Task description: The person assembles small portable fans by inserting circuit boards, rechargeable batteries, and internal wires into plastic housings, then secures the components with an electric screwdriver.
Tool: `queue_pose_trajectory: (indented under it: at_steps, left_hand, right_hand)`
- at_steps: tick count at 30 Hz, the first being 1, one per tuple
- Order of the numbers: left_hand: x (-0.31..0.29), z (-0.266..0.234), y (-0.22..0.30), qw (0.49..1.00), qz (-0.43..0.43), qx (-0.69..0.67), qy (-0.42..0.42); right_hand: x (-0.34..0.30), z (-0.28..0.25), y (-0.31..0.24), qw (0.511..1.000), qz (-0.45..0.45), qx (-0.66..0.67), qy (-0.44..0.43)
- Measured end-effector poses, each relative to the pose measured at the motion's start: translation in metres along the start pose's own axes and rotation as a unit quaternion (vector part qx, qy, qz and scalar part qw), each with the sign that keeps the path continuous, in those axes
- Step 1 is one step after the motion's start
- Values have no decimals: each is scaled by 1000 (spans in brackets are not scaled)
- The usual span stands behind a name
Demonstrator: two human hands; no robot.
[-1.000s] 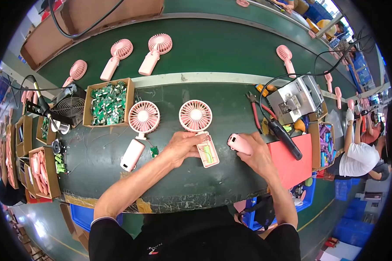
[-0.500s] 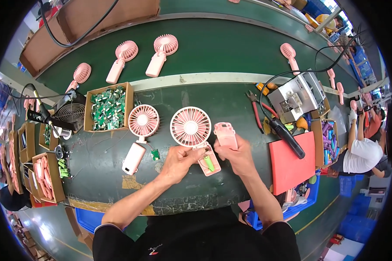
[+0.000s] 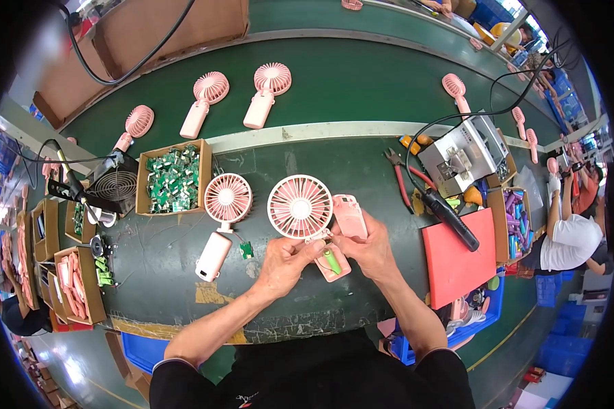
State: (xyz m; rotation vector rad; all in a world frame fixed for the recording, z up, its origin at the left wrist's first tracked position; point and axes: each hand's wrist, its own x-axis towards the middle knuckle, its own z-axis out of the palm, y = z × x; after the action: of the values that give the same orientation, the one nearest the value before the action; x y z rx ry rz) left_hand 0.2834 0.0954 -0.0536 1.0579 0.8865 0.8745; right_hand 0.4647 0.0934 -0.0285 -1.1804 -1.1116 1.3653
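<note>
A pink handheld fan [image 3: 300,206] lies face up before me, its handle shell uncovered so that a green battery cell [image 3: 332,261] shows inside. My left hand [image 3: 284,264] grips the fan at the top of that handle, thumb and fingers pinched. My right hand [image 3: 372,251] is closed round a separate pink handle cover [image 3: 348,217], while its fingertips reach to the fan's neck; any small part between them is hidden. To the left lies a second pink fan [image 3: 228,198] with a closed handle. Beside it is a small green circuit board [image 3: 246,250].
A box of circuit boards [image 3: 143,178] stands at left, a box of pink parts [image 3: 99,286] nearer. Right are pliers [image 3: 402,184], a black-handled tool [image 3: 460,227], a metal device [image 3: 454,153], a red pad [image 3: 460,259] and a box of battery cells [image 3: 500,221]. Fans [image 3: 260,109] lie on the green belt [image 3: 361,88] behind.
My right hand has come inward with the cover, and its fingertips now meet the fan's neck beside my left fingers. Fans on the far belt have shifted right.
</note>
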Motion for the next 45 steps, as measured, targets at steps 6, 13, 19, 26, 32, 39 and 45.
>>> queue_pose_trajectory:
  at_steps: [6,13,19,26,32,39,45]
  left_hand:
    - [-7,6,12,1000,7,-16,-7]
    - [-11,7,0,994,-66,-86,-18]
    - [7,11,-5,958,-175,-223,39]
    - [18,12,0,949,-206,-235,30]
    - [12,14,-6,945,-213,-245,34]
    - [11,19,-4,943,-209,-251,56]
    - [14,19,-1,941,-211,-258,49]
  right_hand:
    - [-4,9,-11,992,-53,-108,33]
    - [-7,-4,9,1000,24,-17,-6]
    - [4,-19,13,997,74,-13,12]
    - [-18,-40,0,996,63,-29,49]
    - [-35,-36,2,994,62,-86,26]
    - [-36,-31,-3,981,-9,-189,30]
    - [-38,-28,-14,947,-67,-314,29]
